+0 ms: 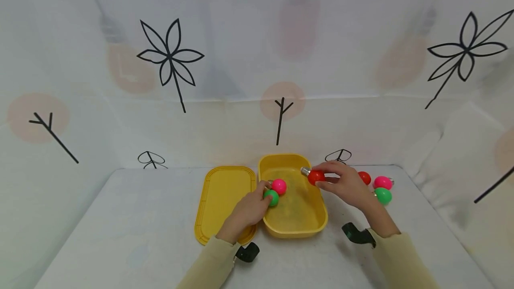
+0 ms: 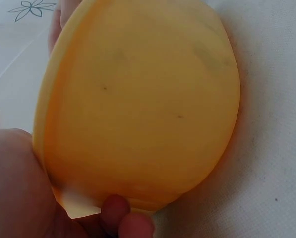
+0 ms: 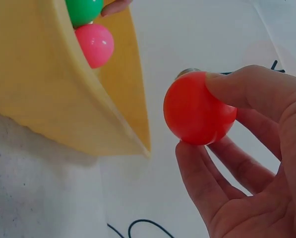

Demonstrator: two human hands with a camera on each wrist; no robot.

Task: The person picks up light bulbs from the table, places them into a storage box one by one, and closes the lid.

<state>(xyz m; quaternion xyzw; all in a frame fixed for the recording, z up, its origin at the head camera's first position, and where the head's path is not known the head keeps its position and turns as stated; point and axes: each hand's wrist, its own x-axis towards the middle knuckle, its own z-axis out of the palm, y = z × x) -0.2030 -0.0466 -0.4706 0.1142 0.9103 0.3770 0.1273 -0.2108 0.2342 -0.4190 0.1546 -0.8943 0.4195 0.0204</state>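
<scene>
My right hand (image 1: 345, 184) pinches a red light bulb (image 1: 316, 177) between thumb and fingers at the right rim of a yellow plastic container (image 1: 295, 233). The bulb's silver screw base points left, toward the inside. In the right wrist view the red bulb (image 3: 197, 109) is clear of the container wall (image 3: 53, 94). My left hand (image 1: 250, 208) grips the container's left rim; in the left wrist view two fingertips (image 2: 115, 213) curl against its outside wall. Inside, beside my left thumb, lie a green bulb (image 1: 271, 198) and a pink bulb (image 1: 279, 186).
A flat yellow lid (image 1: 225, 195) lies left of the container, partly under my left forearm. Right of my right hand are another red bulb (image 1: 364, 177), a pink bulb (image 1: 383, 182) and a green bulb (image 1: 383, 196). Patterned cloth (image 1: 233, 133) hangs behind the white table (image 1: 132, 222).
</scene>
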